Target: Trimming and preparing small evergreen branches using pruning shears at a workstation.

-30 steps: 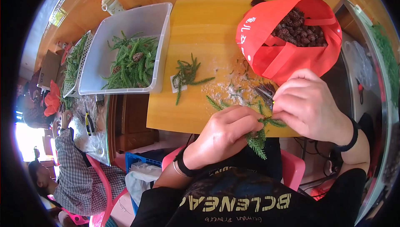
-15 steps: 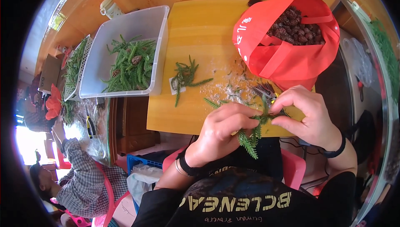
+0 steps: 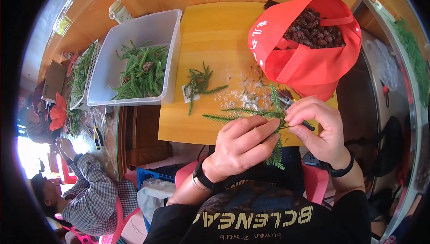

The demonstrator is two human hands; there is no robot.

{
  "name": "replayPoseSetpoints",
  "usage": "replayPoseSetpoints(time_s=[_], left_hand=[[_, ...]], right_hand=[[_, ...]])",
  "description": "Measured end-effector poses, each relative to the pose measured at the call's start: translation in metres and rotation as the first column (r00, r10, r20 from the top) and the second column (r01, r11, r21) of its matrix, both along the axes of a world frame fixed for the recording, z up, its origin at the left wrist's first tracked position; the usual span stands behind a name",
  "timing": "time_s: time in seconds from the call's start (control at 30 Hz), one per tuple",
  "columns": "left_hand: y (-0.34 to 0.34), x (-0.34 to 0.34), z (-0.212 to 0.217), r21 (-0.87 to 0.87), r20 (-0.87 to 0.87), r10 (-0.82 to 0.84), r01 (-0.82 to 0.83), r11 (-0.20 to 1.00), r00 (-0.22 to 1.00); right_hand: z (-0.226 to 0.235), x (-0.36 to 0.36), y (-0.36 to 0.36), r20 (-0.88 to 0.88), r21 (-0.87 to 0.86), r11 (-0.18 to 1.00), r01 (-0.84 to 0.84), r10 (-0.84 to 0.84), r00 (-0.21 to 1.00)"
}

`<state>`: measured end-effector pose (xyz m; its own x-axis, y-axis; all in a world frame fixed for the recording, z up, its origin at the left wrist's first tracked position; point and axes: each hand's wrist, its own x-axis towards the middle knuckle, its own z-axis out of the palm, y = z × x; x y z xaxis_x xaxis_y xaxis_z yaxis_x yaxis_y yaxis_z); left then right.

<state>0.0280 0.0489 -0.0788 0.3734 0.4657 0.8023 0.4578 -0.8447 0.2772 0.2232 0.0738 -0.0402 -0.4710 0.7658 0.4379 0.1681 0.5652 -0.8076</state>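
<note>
Above the table's near edge, my left hand (image 3: 244, 147) is closed around the middle of a green artificial pine sprig (image 3: 275, 159). Its needled branches spread to the left, upward and below the fingers. Thumb and fingertips of my right hand (image 3: 323, 129) pinch at the sprig's centre beside the left fingers; what exactly lies between them, perhaps a thin stem or wire, is too small to make out. Just behind the right fingertips lie pliers (image 3: 308, 125) with dark handles, partly covered, and a bundle of dark thin wires (image 3: 284, 94).
Another pine sprig (image 3: 199, 80) lies on the yellow table (image 3: 215, 29) near white crumbs (image 3: 246, 99). A red bag (image 3: 298, 67) of pine cones stands far right, and a clear bin (image 3: 172, 85) of greenery at left. A co-worker (image 3: 96, 203) sits further left.
The sprig has turned in my hands, so its branches now reach left and up. My right hand has shifted slightly left, staying pinched by the left fingers.
</note>
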Motion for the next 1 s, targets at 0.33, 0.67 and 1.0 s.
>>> replayPoseSetpoints(time_s=[0.33,0.67,1.0], left_hand=[[-0.052,-0.002,-0.002,-0.295,0.268,-0.139,0.218,0.930,0.953],[-0.105,0.010,0.006,-0.545,0.838,0.150,0.793,0.273,0.524],[-0.166,0.029,0.005,-0.616,0.787,0.282,0.732,0.291,0.550]], right_hand=[[0.008,0.014,-0.051,-0.035,-0.211,0.975,0.064,-0.073,0.997],[-0.112,0.089,-0.053,0.575,0.033,0.967,0.252,-0.224,0.787],[-0.115,0.108,-0.113,0.514,-0.076,0.952,0.295,-0.216,0.830]])
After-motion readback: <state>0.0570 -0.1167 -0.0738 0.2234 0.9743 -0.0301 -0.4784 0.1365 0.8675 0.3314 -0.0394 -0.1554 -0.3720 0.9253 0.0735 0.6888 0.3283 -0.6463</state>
